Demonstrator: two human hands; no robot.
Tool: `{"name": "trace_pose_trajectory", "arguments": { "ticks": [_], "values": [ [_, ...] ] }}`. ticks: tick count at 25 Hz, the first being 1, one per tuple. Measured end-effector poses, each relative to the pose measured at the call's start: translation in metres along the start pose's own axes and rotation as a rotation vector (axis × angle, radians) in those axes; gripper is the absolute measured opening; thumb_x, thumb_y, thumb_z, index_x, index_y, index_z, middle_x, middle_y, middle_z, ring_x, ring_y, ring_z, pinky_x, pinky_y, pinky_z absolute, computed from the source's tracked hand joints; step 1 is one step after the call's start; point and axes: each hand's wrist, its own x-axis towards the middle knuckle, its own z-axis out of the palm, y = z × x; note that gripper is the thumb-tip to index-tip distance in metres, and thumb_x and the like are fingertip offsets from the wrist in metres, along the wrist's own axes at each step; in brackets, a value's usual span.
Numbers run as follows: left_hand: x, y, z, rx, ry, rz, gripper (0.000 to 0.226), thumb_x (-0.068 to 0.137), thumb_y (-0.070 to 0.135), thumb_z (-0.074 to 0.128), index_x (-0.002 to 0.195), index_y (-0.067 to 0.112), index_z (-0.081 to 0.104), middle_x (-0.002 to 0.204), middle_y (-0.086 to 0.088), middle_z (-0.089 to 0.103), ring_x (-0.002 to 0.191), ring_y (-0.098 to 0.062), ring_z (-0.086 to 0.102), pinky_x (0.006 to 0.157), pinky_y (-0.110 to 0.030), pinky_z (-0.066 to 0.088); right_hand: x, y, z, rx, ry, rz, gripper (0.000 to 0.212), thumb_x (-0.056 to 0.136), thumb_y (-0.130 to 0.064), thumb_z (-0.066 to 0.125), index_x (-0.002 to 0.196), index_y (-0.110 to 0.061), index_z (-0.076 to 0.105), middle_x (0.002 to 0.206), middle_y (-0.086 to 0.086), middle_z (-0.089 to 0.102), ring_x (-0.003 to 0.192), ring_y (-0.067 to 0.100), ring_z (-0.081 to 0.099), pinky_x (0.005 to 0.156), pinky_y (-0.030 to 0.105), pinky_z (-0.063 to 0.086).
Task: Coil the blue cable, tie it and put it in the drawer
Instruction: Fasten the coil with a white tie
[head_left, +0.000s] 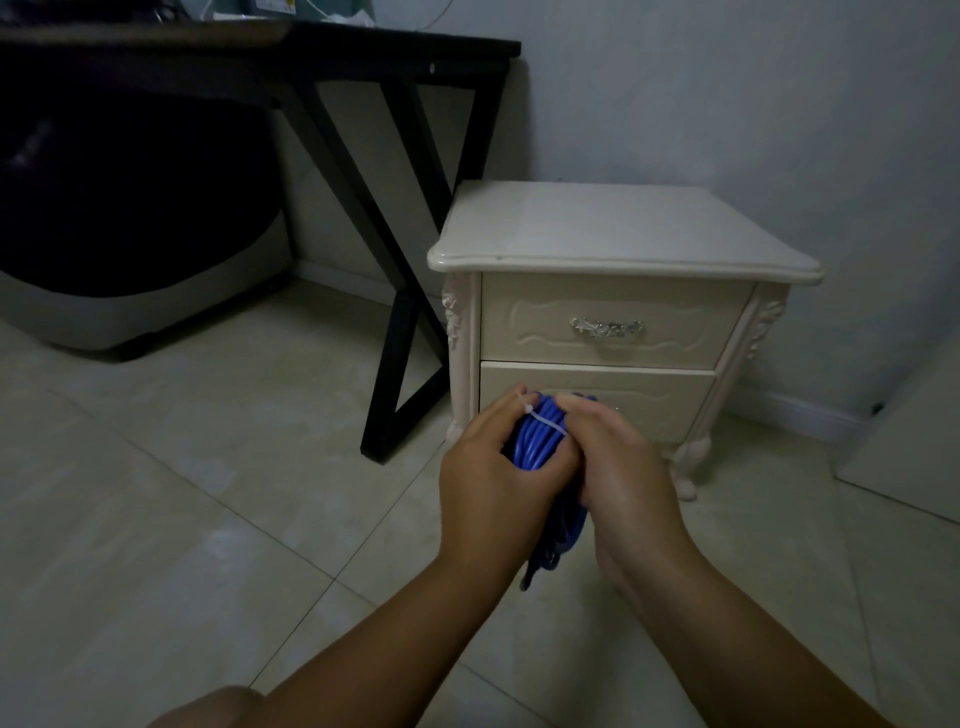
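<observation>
The blue cable is bunched into a coil between both hands, its lower loops hanging down below them. A white cable tie crosses the top of the coil. My left hand grips the coil from the left, its fingertips at the tie. My right hand grips the coil from the right. Behind the hands stands a cream nightstand with two closed drawers; the upper drawer has a silver handle, and my hands partly hide the lower drawer.
A black desk with crossed legs stands left of the nightstand, a dark chair base beneath it. Beige floor tiles spread to the left and front. A white panel leans at the right edge. My knee shows at the bottom.
</observation>
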Motion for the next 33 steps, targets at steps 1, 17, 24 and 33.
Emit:
{"name": "trace_pose_trajectory", "arguments": {
  "ticks": [1, 17, 24, 33],
  "values": [
    [0.001, -0.001, 0.0, -0.013, 0.001, -0.016, 0.054, 0.074, 0.041, 0.071, 0.127, 0.031, 0.061, 0.127, 0.02, 0.058, 0.113, 0.014, 0.051, 0.097, -0.011, 0.043, 0.002, 0.0, 0.0, 0.01, 0.01, 0.02, 0.021, 0.095, -0.014, 0.052, 0.106, -0.025, 0.067, 0.095, 0.001, 0.072, 0.08, 0.011, 0.07, 0.053, 0.017, 0.05],
    [-0.002, -0.001, -0.001, 0.019, 0.022, 0.048, 0.053, 0.08, 0.022, 0.075, 0.13, 0.027, 0.058, 0.14, 0.017, 0.049, 0.118, 0.022, 0.04, 0.092, 0.003, 0.031, 0.003, 0.003, 0.009, 0.008, 0.045, -0.045, 0.009, 0.093, -0.006, 0.057, 0.097, -0.013, 0.06, 0.074, 0.001, 0.072, 0.068, 0.013, 0.07, 0.058, 0.022, 0.055],
    [-0.003, 0.0, 0.0, 0.012, 0.025, -0.007, 0.058, 0.082, 0.025, 0.073, 0.134, 0.035, 0.052, 0.145, 0.011, 0.045, 0.131, 0.004, 0.039, 0.096, -0.001, 0.034, -0.004, 0.003, 0.014, 0.026, 0.069, -0.108, 0.01, 0.093, -0.012, 0.06, 0.1, -0.018, 0.058, 0.082, -0.001, 0.073, 0.074, 0.008, 0.072, 0.064, 0.023, 0.056],
    [-0.002, -0.001, -0.001, -0.008, 0.079, 0.035, 0.055, 0.082, 0.021, 0.074, 0.133, 0.026, 0.057, 0.128, 0.011, 0.057, 0.116, 0.006, 0.052, 0.095, -0.012, 0.045, -0.007, 0.009, 0.019, 0.051, 0.122, -0.105, 0.009, 0.091, -0.013, 0.062, 0.094, -0.018, 0.056, 0.087, 0.002, 0.071, 0.082, 0.016, 0.072, 0.077, 0.034, 0.059]
  ]
}}
